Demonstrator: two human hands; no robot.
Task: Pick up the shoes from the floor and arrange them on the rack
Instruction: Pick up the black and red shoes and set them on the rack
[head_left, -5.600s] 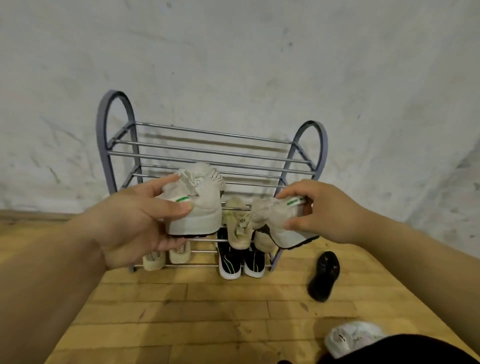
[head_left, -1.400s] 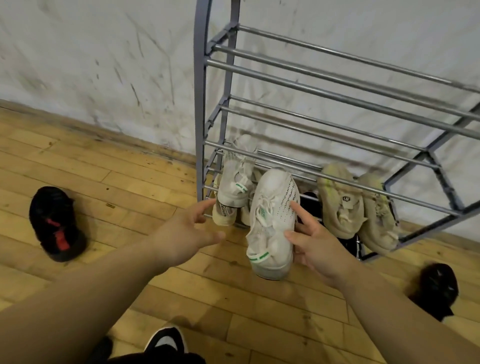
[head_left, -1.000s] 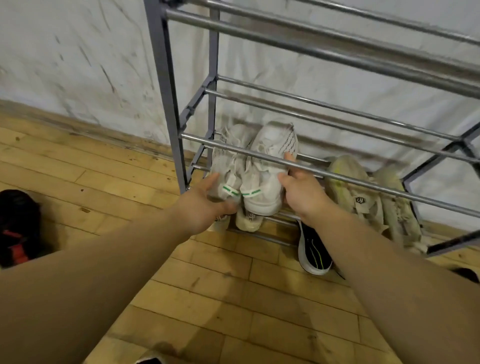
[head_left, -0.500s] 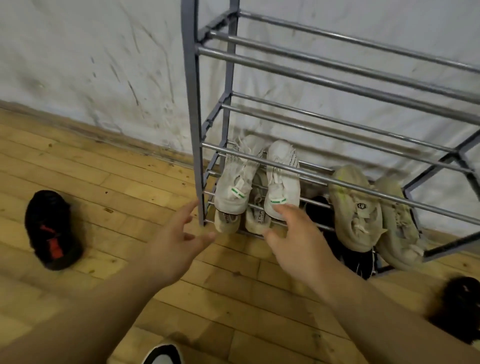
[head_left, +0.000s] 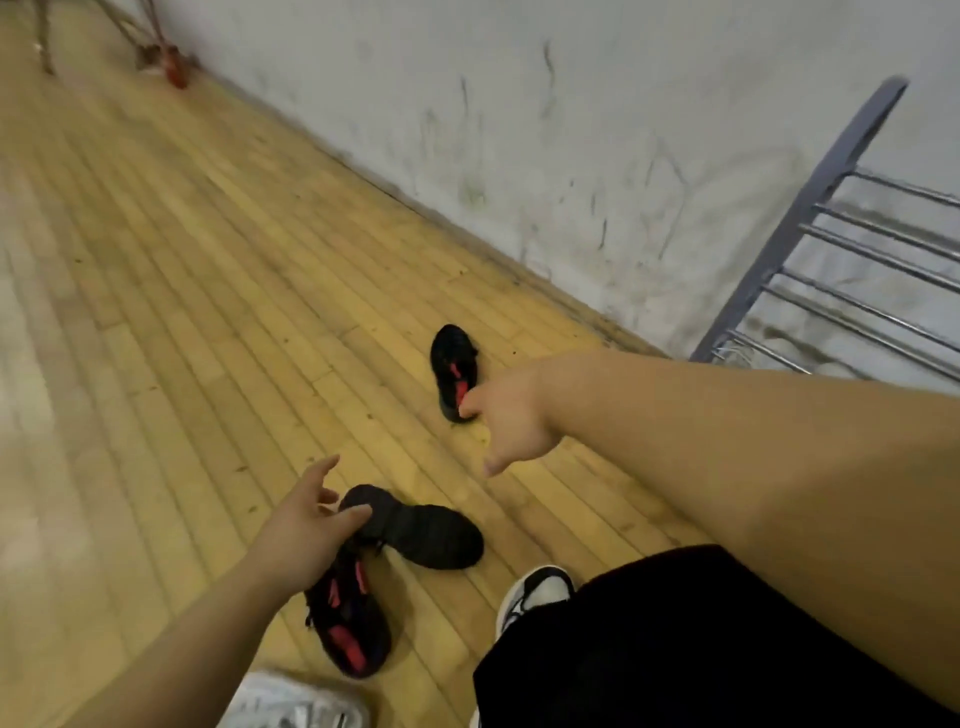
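A black shoe with red marks (head_left: 455, 366) lies on the wooden floor near the wall. My right hand (head_left: 511, 415) hovers open at its heel end, fingertips touching or almost touching it. Closer to me a plain black shoe (head_left: 421, 530) lies beside another black and red shoe (head_left: 348, 618). My left hand (head_left: 304, 525) is open just over those two, fingers spread at the plain shoe's end. The grey metal rack (head_left: 810, 218) shows only its left end at the right edge; the shoes on it are out of view.
A white shoe (head_left: 296, 706) lies at the bottom edge. My own foot in a black and white shoe (head_left: 535, 597) stands beside my dark-clothed leg (head_left: 675, 649). A scuffed white wall (head_left: 519, 130) runs behind. Red object (head_left: 174, 62) at far left corner.
My view has swung left, away from the rack and the white shoes set on it. Both hands, empty, have moved from the rack to the black shoes on the floor.
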